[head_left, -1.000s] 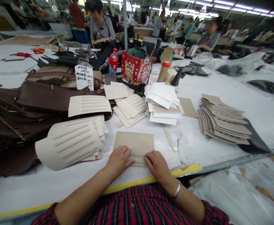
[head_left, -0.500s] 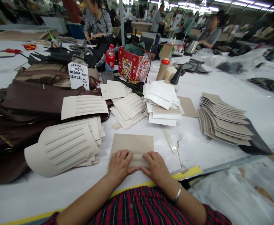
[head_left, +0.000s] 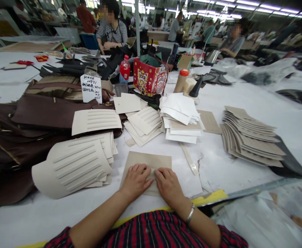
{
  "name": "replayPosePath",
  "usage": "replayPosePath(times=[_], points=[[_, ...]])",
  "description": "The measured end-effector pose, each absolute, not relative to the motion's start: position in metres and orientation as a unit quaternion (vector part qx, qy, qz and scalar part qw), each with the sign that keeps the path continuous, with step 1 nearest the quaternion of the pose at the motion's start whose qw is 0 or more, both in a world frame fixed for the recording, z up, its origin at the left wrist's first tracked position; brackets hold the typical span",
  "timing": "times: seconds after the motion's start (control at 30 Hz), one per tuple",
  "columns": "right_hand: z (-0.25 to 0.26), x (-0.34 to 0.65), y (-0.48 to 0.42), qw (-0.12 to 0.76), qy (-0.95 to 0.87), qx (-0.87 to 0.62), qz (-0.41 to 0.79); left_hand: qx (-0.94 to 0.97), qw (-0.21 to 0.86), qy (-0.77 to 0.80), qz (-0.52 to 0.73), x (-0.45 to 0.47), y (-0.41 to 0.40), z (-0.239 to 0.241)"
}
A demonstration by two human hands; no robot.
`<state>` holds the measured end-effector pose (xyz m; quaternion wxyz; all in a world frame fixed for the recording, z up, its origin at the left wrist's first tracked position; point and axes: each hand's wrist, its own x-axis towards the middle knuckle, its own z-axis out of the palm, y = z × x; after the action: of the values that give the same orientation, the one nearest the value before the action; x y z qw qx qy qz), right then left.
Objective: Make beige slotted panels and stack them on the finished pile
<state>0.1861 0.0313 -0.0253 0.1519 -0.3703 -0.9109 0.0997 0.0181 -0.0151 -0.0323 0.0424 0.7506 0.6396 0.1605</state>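
A flat taupe panel (head_left: pixel 149 158) lies on the white worktop in front of me. My left hand (head_left: pixel 136 182) rests on its left half, fingers laid down on the surface. On the other half lies my right hand (head_left: pixel 168 184), its fingertips close to those of the left. Neither hand grips anything that I can see. Pale panels with raised ribs (head_left: pixel 78 167) are piled to the left. A bone-coloured flat tool (head_left: pixel 189 159) lies to the right of the panel.
Curved taupe pieces (head_left: pixel 249 137) are stacked at right. White sheets (head_left: pixel 179 108) lie ahead, near a red patterned bag (head_left: pixel 149 76) and a bottle (head_left: pixel 125 69). Brown leather bags (head_left: pixel 42 117) fill the left. Yellow tape (head_left: pixel 210 199) runs along the table edge. Other people sit beyond.
My thumbs, earlier stretched toward each other near the panel's front edge, are now drawn up beside the fingers. The hands have come closer together on the panel. The camera view has tilted slightly up.
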Motion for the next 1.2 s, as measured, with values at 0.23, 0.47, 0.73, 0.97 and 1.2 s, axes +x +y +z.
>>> replayPosePath(times=[0.23, 0.47, 0.73, 0.97, 1.2], points=[[-0.023, 0.193, 0.042, 0.139, -0.889, -0.429, 0.078, 0.702, 0.014, 0.698, 0.142, 0.008, -0.018, -0.027], [-0.026, 0.174, 0.051, 0.171, -0.904, -0.383, 0.088, 0.773, 0.010, 0.613, 0.163, 0.025, 0.004, -0.033], [-0.021, 0.190, 0.058, 0.130, -0.879, -0.454, 0.060, 0.691, 0.005, 0.714, 0.117, -0.011, -0.004, -0.023], [-0.027, 0.174, 0.062, 0.204, -0.890, -0.399, 0.090, 0.742, -0.053, 0.638, 0.201, -0.004, 0.005, -0.036], [-0.035, 0.158, 0.062, 0.176, -0.889, -0.414, 0.091, 0.753, 0.000, 0.632, 0.181, 0.015, 0.017, -0.044]])
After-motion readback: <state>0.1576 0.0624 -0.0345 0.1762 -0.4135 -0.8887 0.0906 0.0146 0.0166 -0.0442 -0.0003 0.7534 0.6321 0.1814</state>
